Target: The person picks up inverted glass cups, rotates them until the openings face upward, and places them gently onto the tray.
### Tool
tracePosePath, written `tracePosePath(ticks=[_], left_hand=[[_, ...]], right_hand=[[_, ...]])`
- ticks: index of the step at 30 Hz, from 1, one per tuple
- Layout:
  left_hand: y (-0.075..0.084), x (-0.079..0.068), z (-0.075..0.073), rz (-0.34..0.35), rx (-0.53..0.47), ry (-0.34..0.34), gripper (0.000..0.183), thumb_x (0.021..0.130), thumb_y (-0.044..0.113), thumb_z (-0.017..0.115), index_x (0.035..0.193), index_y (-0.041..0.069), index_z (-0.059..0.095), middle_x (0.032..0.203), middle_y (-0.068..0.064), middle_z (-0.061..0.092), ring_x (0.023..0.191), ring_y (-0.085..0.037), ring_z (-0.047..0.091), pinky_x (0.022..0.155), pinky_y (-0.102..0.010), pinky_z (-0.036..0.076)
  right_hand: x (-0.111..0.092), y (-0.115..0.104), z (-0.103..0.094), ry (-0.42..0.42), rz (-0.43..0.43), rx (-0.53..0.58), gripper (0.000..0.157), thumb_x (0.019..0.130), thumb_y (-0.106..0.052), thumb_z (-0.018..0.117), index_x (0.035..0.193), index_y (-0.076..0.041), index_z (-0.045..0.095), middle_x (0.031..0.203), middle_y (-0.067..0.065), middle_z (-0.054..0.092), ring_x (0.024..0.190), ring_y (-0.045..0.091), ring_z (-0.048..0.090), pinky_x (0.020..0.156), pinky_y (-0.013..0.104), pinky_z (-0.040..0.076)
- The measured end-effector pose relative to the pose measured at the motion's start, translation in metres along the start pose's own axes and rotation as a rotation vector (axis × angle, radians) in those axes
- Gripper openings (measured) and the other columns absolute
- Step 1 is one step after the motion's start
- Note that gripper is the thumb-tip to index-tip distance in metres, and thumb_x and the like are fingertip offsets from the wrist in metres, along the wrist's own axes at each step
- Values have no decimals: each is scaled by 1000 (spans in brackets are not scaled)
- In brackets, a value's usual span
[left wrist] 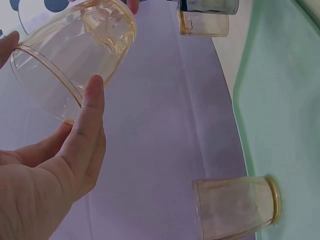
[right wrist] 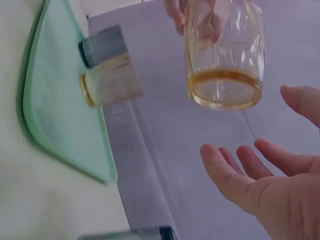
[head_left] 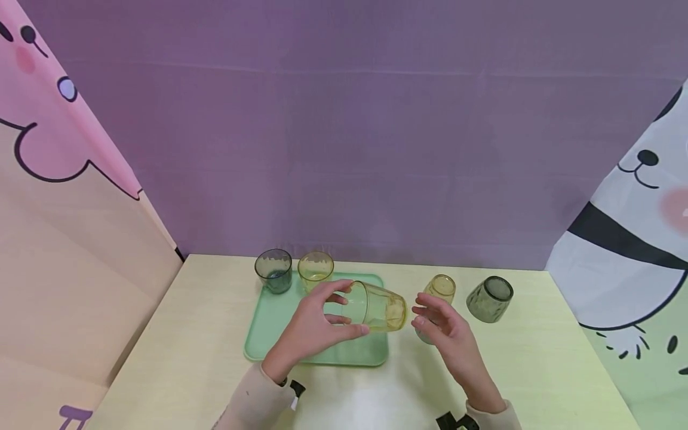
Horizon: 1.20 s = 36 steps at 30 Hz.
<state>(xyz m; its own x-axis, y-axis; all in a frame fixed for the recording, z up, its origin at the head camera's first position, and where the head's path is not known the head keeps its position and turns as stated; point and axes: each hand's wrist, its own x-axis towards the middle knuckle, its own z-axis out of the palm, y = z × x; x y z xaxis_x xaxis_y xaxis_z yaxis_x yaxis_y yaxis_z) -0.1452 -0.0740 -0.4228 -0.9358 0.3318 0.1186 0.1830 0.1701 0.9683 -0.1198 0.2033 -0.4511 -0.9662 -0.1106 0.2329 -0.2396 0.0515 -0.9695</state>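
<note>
Your left hand [head_left: 314, 325] grips a yellow cup [head_left: 378, 306] by its rim, the thumb and fingers curled around the mouth. The cup lies on its side in the air, above the right edge of the green tray [head_left: 269, 334]. Your right hand [head_left: 443, 328] is relaxed and holds nothing, just beside the bottom of the cup. On the far end of the tray stand a grey cup [head_left: 274, 270] and a second yellow cup [head_left: 315, 269], both upright. On the table [head_left: 537, 370], right of the tray, two more cups [head_left: 490, 298] stand upside down.
</note>
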Motion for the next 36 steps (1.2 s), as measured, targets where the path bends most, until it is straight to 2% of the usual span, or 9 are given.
tracePosePath(ticks=[3, 5, 10, 15, 21, 24, 28, 31, 36], left_hand=[[-1, 0, -3, -6, 23, 7, 81, 72, 34, 92, 142, 18, 54, 134, -4, 53, 113, -27, 58, 79, -30, 60], [-1, 1, -4, -7, 36, 14, 82, 72, 34, 92, 142, 17, 54, 133, -1, 53, 112, -26, 58, 79, -30, 60], [1, 3, -6, 0, 83, 34, 83, 71, 35, 92, 141, 13, 54, 128, 0, 54, 109, -23, 58, 79, -32, 60], [3, 4, -8, -18, 167, 43, 83, 70, 39, 92, 140, 15, 55, 126, 6, 53, 107, -19, 58, 78, -31, 60], [4, 7, -10, -24, 258, 36, 85, 70, 44, 91, 142, 15, 55, 130, 7, 52, 105, -16, 57, 75, -27, 58], [5, 10, -10, -26, 318, 29, 84, 71, 44, 90, 142, 14, 55, 132, 3, 51, 100, -17, 61, 74, -29, 57], [7, 15, -9, -14, 451, 28, 84, 71, 45, 88, 141, 13, 55, 130, 0, 51, 96, -17, 61, 72, -32, 54], [5, 21, -7, 17, 565, 36, 86, 70, 46, 87, 141, 8, 55, 128, -3, 52, 103, -20, 59, 78, -35, 54], [0, 31, -6, 60, 686, 48, 89, 70, 48, 86, 140, 3, 54, 128, -10, 52, 113, -27, 57, 93, -39, 52]], right_hand=[[1, 0, -2, 25, -31, -120, 41, 95, -2, 67, 134, 2, 56, 130, 13, 60, 118, 29, 61, 88, 26, 55], [2, 1, -4, 30, -50, -162, 41, 94, -1, 68, 134, 1, 57, 130, 13, 58, 118, 28, 61, 89, 25, 55], [2, 2, -7, 19, -110, -224, 44, 92, 1, 70, 134, 0, 58, 129, 18, 55, 115, 18, 60, 90, 28, 55], [3, 2, -10, 7, -180, -294, 46, 90, 5, 71, 134, 1, 57, 124, 22, 55, 111, 12, 57, 89, 33, 57], [4, 5, -13, 58, -245, -493, 49, 85, 1, 78, 130, 0, 60, 120, 12, 58, 103, 31, 62, 83, 46, 59], [4, 7, -14, 92, -307, -644, 51, 81, 0, 81, 127, 2, 61, 119, 15, 59, 103, 34, 62, 82, 44, 58], [4, 9, -16, 120, -397, -798, 53, 77, -1, 83, 125, 7, 61, 118, 20, 58, 108, 36, 59, 87, 42, 49], [4, 12, -18, 114, -437, -850, 55, 77, -2, 84, 125, 8, 60, 118, 23, 56, 111, 39, 57, 92, 43, 46], [4, 15, -23, 100, -484, -939, 56, 76, -5, 85, 124, 8, 60, 117, 25, 57, 108, 42, 56, 90, 51, 49]])
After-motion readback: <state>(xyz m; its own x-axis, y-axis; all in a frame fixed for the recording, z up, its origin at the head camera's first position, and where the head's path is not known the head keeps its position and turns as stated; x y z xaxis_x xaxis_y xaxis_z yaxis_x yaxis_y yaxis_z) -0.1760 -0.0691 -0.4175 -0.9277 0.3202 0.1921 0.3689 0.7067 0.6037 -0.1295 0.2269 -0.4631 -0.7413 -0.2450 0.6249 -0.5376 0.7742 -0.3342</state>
